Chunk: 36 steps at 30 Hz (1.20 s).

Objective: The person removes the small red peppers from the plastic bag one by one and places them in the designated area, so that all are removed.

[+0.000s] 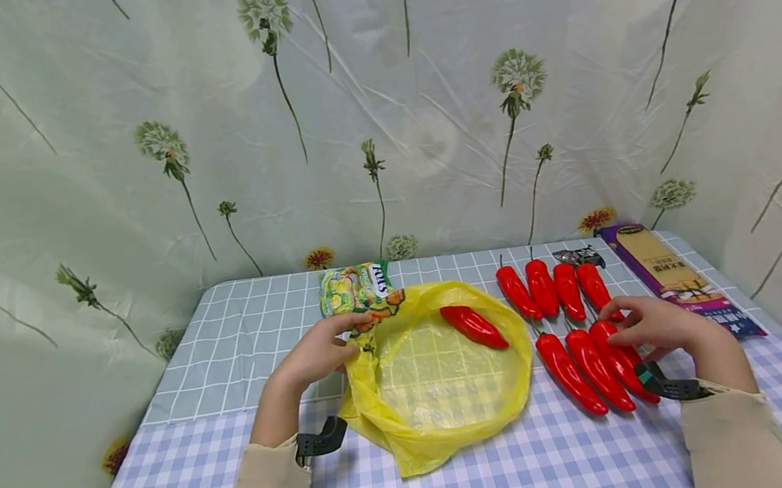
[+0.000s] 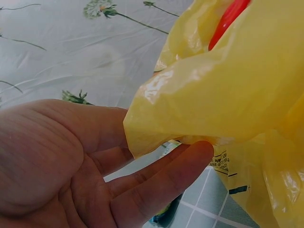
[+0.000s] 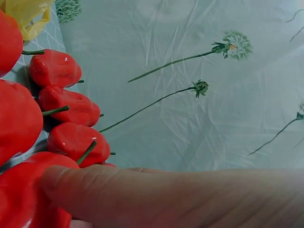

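An open yellow plastic bag (image 1: 458, 436) lies at the middle of the table, its mouth spread wide. My left hand (image 1: 319, 349) pinches its left rim; in the left wrist view the thin film (image 2: 204, 99) runs between thumb and fingers. Inside the bag lies one red chili pepper (image 1: 474, 328). To the right, three long peppers form a front row, and my right hand (image 1: 653, 323) grips the rightmost pepper (image 1: 624, 361) near its stem end. The right wrist view shows the thumb against this pepper (image 3: 28, 190); the other fingers are mostly hidden.
Behind the front row, several more red peppers (image 1: 542, 289) lie side by side. A green-and-yellow snack packet (image 1: 355, 283) sits behind the bag. At the right edge is a purple-and-tan package (image 1: 677, 277), with a small dark packet (image 1: 578, 257) nearby. A flowered curtain (image 1: 422, 146) closes off the back.
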### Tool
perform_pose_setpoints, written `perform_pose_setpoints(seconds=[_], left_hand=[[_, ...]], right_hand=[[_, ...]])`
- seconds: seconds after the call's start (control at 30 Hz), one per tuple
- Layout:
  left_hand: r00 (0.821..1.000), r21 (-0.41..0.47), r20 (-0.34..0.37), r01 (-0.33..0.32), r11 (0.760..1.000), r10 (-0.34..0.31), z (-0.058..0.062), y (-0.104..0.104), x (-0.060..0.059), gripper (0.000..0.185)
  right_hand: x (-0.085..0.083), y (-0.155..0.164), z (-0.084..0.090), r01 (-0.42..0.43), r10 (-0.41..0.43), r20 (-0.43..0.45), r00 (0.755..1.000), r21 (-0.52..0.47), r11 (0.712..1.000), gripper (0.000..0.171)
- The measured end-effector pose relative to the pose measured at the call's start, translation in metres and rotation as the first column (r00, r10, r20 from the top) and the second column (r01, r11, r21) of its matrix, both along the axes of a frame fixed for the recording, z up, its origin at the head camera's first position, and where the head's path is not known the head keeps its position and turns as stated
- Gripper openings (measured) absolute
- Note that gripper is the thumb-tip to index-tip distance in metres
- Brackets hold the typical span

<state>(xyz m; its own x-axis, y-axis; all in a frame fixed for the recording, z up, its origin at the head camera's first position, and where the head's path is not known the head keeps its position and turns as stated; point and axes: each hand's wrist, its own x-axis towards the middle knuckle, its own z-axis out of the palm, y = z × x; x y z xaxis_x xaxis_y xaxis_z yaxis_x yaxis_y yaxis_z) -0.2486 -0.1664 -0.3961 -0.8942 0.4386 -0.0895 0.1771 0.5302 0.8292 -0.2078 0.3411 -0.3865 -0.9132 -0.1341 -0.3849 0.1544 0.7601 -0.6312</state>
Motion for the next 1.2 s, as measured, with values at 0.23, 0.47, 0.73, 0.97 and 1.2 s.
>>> perform_pose_setpoints(seconds=[0.23,0.47,0.73,0.97,1.2], left_hand=[[1.000,0.000,0.002,-0.003,1.000,0.003,0.001,0.000,0.000,0.057],[1.000,-0.009,-0.002,-0.003,1.000,0.003,0.002,0.000,0.001,0.057],[1.000,0.001,0.004,-0.004,1.000,0.004,0.002,0.001,0.001,0.056],[1.000,0.003,0.006,-0.003,1.000,0.003,0.000,0.001,0.000,0.056],[1.000,0.003,0.001,-0.002,1.000,0.002,0.002,0.001,0.001,0.056]], right_hand=[[0.002,-0.006,0.012,0.003,0.008,-0.104,0.995,0.101,0.995,0.050],[0.004,-0.024,0.028,-0.009,0.041,-0.224,0.974,0.143,0.990,0.048],[0.006,-0.060,0.041,-0.076,0.085,-0.357,0.930,0.041,0.996,0.041],[0.008,-0.088,0.044,-0.160,0.130,-0.436,0.890,-0.033,0.987,0.035],[0.007,-0.112,0.043,-0.196,0.140,-0.494,0.858,-0.062,0.979,0.030]])
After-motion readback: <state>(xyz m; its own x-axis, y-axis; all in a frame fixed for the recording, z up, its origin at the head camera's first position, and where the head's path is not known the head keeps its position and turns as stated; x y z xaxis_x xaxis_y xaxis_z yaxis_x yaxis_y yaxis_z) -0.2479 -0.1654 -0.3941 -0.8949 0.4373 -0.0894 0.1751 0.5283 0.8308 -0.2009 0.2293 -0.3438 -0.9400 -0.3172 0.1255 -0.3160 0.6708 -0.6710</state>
